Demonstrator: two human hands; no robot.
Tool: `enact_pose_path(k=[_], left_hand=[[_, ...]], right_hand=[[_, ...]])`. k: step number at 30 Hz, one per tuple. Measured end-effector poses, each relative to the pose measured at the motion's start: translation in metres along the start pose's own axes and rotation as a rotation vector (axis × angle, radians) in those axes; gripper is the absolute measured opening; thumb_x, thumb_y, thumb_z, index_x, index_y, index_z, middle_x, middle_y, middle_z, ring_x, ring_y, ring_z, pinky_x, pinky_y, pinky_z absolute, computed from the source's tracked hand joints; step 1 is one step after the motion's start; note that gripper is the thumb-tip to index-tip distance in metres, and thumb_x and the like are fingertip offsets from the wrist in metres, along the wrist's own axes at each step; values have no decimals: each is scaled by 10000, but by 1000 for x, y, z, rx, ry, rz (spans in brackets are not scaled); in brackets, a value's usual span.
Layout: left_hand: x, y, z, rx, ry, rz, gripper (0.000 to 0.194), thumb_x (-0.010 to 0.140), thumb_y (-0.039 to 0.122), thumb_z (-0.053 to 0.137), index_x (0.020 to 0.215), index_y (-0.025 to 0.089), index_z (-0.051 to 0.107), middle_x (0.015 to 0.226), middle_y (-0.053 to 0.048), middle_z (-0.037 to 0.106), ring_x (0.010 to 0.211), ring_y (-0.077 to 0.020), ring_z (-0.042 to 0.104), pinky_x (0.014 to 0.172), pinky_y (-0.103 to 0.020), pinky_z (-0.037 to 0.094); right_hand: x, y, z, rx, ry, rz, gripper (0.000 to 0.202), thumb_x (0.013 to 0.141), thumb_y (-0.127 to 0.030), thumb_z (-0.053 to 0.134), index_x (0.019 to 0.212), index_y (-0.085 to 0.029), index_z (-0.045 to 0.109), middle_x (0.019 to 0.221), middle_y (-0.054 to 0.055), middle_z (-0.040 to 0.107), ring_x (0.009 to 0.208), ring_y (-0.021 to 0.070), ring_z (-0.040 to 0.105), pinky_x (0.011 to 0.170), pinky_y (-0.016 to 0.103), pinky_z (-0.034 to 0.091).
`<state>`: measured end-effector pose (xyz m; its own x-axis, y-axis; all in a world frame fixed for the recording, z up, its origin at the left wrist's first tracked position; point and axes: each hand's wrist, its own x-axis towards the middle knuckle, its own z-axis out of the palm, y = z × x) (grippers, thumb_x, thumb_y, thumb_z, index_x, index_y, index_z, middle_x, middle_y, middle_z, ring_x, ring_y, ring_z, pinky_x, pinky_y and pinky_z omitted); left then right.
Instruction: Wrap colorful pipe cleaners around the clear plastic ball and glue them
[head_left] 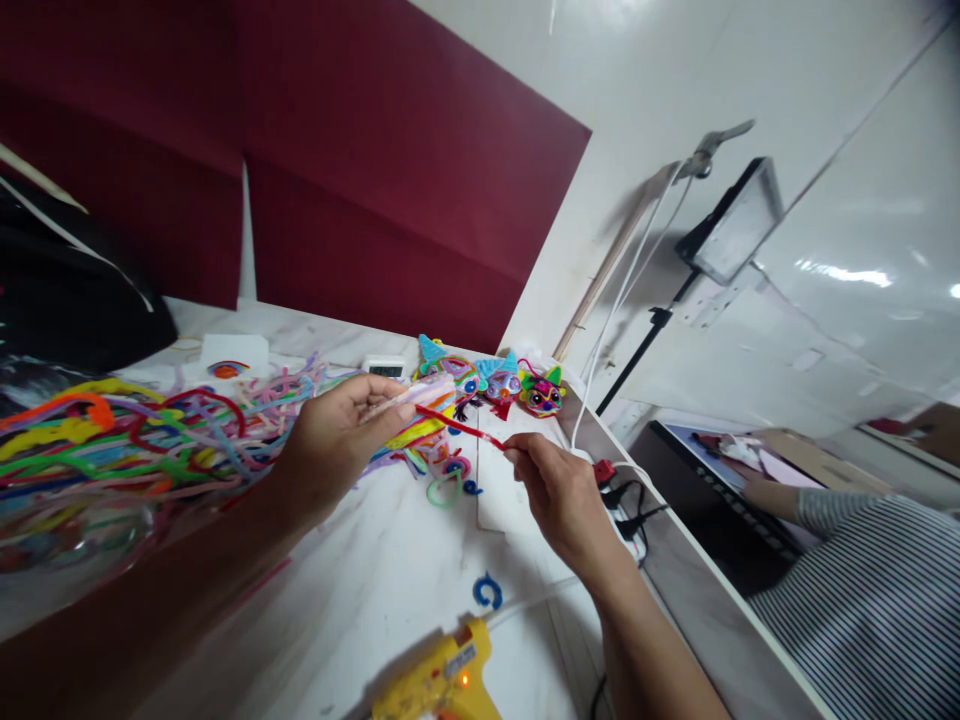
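Observation:
My left hand point(341, 440) is closed round a pale pinkish-white craft piece point(427, 388), its fingers hiding much of it. A red pipe cleaner point(469, 428) runs from beside the left thumb across to my right hand point(559, 490), where thumb and fingertips pinch its other end. Yellow and orange pipe cleaners point(416, 430) show just behind the left fingers; whether they belong to the held piece I cannot tell. Below the hands lie a blue curled pipe cleaner point(487, 592) and a yellow glue gun point(439, 675) with a lit orange light.
A heap of coloured pipe cleaners point(187, 430) covers the table's left. Finished fuzzy figures point(541, 392) stand at the back by a small digital display point(384, 367). A power strip point(630, 535) with plugs lies right. Beyond the edge is a person in a striped sleeve point(847, 508).

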<state>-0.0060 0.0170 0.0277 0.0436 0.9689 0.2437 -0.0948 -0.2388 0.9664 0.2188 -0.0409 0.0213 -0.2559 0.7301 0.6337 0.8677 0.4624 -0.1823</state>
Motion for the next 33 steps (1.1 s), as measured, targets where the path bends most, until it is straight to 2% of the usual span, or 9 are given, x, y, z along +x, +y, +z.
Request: enact_pose_path(k=[5,10,15,20,23,27,30,33], left_hand=[[3,0,-3,12,-5,8,269,727,342,762,900,167,654,753,34,686,691,-127,615,619,-195,461],[7,-4,-4,24,10,37,246,739,340,739,881,161,651,732,33,674,653,-109,605,581,-179,451],[6,-4,-5,43,34,70,227,758,336,724,881,163,644,712,34,669,624,-107,593,556,-181,433],[5,0,-5,4,26,42,223,751,312,730,876,154,635,705,40,660,625,-100,583,566,-177,429],[6,1,-4,0,32,48,207,747,286,729,873,153,633,724,40,659,651,-104,585,595,-184,434],[7,-8,-3,65,19,61,277,726,348,736,892,146,643,737,19,660,681,-137,599,607,-212,444],[7,-17,-2,120,-24,115,290,739,393,713,890,155,640,773,1,667,727,-169,623,635,-242,463],[5,-23,1,185,-82,170,251,771,395,668,877,170,633,823,-15,681,785,-190,638,669,-260,483]], right_hand=[[2,13,-16,58,-73,-10,134,973,-147,492,1003,-177,619,853,45,681,735,160,646,652,245,449],[3,23,-21,50,-83,15,128,949,-130,525,977,-164,645,825,48,684,698,163,641,633,255,447],[3,25,-20,162,-41,144,155,903,-63,547,856,-170,649,710,0,689,568,108,660,548,192,450],[2,30,-27,241,-132,169,145,901,-97,551,898,-171,676,740,11,704,621,123,680,585,202,468],[1,34,-31,217,-155,165,133,887,-115,572,909,-172,691,766,22,712,654,143,676,603,229,461],[1,36,-31,62,-164,206,153,863,-88,578,839,-171,704,752,29,715,661,169,665,596,260,432],[1,36,-30,-7,-267,227,176,889,-113,557,882,-170,723,818,58,746,735,213,689,636,298,444],[0,33,-30,157,-334,238,217,949,-238,524,1034,-181,715,1027,91,753,929,240,697,787,337,483]])
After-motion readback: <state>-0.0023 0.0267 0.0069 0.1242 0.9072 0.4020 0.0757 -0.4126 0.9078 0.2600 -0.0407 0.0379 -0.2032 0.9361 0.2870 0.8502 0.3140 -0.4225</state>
